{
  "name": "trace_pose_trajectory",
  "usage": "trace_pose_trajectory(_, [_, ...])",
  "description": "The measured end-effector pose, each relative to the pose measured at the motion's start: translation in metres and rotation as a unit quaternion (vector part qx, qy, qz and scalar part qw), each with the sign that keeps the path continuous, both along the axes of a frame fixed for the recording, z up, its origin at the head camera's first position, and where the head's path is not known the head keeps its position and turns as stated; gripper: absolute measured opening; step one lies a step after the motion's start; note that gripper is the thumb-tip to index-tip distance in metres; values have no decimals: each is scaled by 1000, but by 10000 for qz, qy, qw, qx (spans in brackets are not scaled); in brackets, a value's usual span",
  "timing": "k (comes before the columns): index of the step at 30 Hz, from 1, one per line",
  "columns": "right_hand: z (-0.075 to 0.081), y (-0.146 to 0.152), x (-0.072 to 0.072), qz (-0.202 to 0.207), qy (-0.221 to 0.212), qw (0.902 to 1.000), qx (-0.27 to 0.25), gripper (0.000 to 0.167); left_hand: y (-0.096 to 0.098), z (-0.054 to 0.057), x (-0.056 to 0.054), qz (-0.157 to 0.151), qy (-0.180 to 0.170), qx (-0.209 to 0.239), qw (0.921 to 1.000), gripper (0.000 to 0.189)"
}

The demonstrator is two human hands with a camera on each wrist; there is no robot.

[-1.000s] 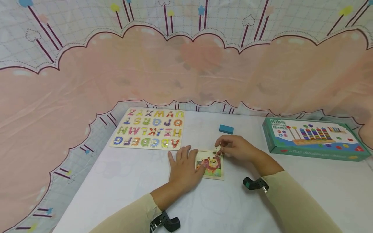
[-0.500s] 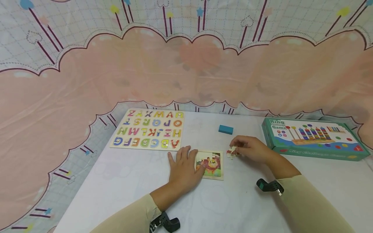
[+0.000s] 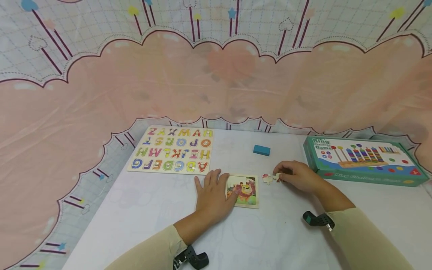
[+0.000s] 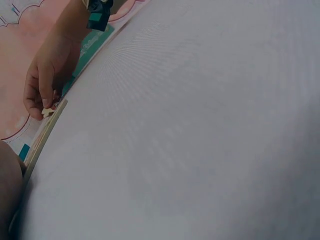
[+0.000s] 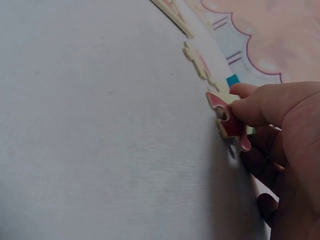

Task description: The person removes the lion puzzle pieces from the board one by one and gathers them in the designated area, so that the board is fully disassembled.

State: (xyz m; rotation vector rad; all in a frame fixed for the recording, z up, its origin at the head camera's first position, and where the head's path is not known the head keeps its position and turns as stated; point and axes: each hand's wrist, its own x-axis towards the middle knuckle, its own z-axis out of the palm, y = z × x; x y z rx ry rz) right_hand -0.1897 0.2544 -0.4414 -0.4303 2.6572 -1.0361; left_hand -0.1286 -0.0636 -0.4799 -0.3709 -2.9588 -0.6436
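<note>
My left hand (image 3: 216, 198) lies with fingers spread over the left side of a small wooden jigsaw puzzle (image 3: 248, 193) with a bear picture. Gaps show along the puzzle's top edge, and the hand covers part of its left. Just to the right of the frame, a loose puzzle piece (image 3: 267, 179) rests on the white table. My right hand (image 3: 298, 176) is beside that piece and pinches a red and cream jigsaw piece (image 5: 230, 120) between thumb and fingers, low over the table. In the right wrist view the loose cream piece (image 5: 197, 61) lies just beyond it.
A wooden alphabet board (image 3: 172, 150) lies at the back left. Behind the loose piece sits a blue block (image 3: 261, 150). A green boxed ring game (image 3: 366, 161) stands at the back right, close to my right hand.
My right hand has moved from the puzzle's top right corner to the right, carrying pieces away. One piece now lies on the table, while another stays in the fingers. The left hand keeps its place.
</note>
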Motion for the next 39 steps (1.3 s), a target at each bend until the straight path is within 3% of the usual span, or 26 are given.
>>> trace_pose_trajectory(8, [-11,1,4,-245,428,9988,-39,16,0,0,0,-16,-54,-13,10000,65])
trace_pose_trajectory(17, [-11,0,5,-298,533,9981,-5,17,1,3,0,-53,-100,-23,9999,66])
trace_pose_trajectory(24, [-10,4,3,-56,477,9988,-115,21,-1,1,0,-15,-129,-26,9999,67])
trace_pose_trajectory(30, [-5,7,-1,88,354,9988,-332,29,-2,5,0,-27,-256,83,9996,69])
trace_pose_trajectory(39, [3,-14,-6,677,567,9944,-574,34,2,9,3,-79,-319,320,9989,65])
